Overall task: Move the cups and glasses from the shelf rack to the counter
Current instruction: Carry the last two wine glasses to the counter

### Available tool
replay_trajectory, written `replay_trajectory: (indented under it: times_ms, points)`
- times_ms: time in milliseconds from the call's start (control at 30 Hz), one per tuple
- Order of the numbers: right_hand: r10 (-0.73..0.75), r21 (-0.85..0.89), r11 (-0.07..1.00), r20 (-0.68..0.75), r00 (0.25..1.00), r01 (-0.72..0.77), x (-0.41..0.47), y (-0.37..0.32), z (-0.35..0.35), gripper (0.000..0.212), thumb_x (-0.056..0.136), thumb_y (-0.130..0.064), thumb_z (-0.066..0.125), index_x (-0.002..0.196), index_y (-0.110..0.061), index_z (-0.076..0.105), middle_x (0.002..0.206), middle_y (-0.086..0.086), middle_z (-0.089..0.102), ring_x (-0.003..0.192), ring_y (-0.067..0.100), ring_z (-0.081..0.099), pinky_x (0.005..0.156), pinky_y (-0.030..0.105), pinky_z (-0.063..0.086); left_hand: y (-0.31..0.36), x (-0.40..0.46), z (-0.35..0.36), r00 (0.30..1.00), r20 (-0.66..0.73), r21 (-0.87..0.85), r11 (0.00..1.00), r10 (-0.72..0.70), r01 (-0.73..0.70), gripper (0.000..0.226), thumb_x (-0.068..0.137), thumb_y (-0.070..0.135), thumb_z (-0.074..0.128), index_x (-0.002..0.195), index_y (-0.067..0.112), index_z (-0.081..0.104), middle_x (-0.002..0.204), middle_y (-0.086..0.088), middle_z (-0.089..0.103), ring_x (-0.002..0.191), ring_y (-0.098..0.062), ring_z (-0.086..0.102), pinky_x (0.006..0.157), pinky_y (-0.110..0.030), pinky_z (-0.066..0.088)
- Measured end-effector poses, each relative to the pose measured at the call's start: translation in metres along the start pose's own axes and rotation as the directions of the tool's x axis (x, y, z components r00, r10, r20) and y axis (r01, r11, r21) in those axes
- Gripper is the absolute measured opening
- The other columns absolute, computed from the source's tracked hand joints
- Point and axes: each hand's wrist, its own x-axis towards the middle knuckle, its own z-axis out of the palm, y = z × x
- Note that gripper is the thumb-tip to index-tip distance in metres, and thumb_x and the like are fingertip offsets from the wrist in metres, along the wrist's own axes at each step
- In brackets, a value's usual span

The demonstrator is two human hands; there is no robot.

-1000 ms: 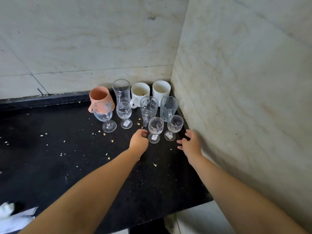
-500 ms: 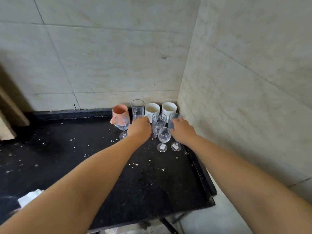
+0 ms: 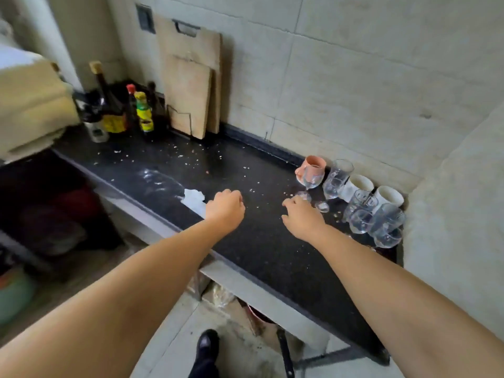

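Left hand (image 3: pixel 225 208) curled, holding nothing; right hand (image 3: pixel 301 218) looks loosely spread. Blurred glasses (image 3: pixel 376 222) crowd the table (image 3: pixel 261 249) corner.

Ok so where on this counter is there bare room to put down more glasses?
The counter is bare, apart from crumbs, between the crumpled paper and the pink cup, and back toward the cutting boards. The right corner is crowded with glasses and white mugs; the bottles fill the far left.
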Motion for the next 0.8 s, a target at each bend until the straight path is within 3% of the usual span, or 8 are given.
replay_trajectory:
  times_ms: [133,267,367,633,800]
  points:
    - [-0.194,-0.036,0.98,0.067,0.979,0.196,-0.002,-0.087,0.019,0.04,0.099,-0.028,0.04,0.136,-0.013,0.04,0.138,0.011,0.04,0.122,0.032,0.045,0.094,0.045,0.042,-0.079,-0.056,-0.023,0.973,-0.039,-0.035,0.974,-0.225,0.224,0.029,0.095,0.02,0.037,0.111,0.01,0.059,0.116,-0.013,0.059,0.105,-0.033,0.055,0.092,-0.045,0.048]
    - [-0.402,-0.042,0.912,0.103,0.91,0.407,-0.012,-0.189,0.03,0.038,0.097,-0.024,0.042,0.134,-0.012,0.043,0.136,0.011,0.043,0.12,0.031,0.047,0.093,0.045,0.046,-0.159,-0.121,-0.053,0.903,-0.111,-0.018,0.909,-0.415,0.416,0.032,0.095,0.021,0.034,0.114,0.011,0.058,0.118,-0.013,0.056,0.11,-0.034,0.052,0.093,-0.044,0.045]
    - [-0.507,-0.081,0.851,0.125,0.853,0.518,-0.029,-0.262,0.038,0.037,0.096,-0.018,0.043,0.132,-0.012,0.043,0.134,0.012,0.043,0.119,0.032,0.047,0.092,0.045,0.046,-0.21,-0.173,-0.071,0.847,-0.148,-0.002,0.857,-0.511,0.516,0.029,0.095,0.02,0.036,0.112,0.01,0.057,0.115,-0.014,0.054,0.108,-0.035,0.05,0.09,-0.044,0.043]
    - [-0.723,-0.074,0.675,0.133,0.678,0.734,-0.117,-0.485,0.073,0.039,0.098,-0.028,0.04,0.134,-0.013,0.041,0.132,0.011,0.043,0.12,0.032,0.046,0.089,0.043,0.047,-0.358,-0.352,-0.14,0.724,-0.212,0.021,0.737,-0.657,0.675,0.029,0.094,0.023,0.039,0.111,0.009,0.058,0.116,-0.014,0.055,0.11,-0.035,0.052,0.088,-0.042,0.043]
    - [-0.827,0.02,0.554,0.128,0.548,0.832,-0.202,-0.634,0.09,0.039,0.097,-0.03,0.041,0.132,-0.015,0.044,0.131,0.011,0.045,0.12,0.032,0.048,0.092,0.044,0.047,-0.457,-0.478,-0.2,0.554,-0.272,-0.059,0.588,-0.787,0.807,0.029,0.094,0.025,0.04,0.113,0.013,0.059,0.118,-0.012,0.055,0.111,-0.032,0.053,0.094,-0.045,0.047]
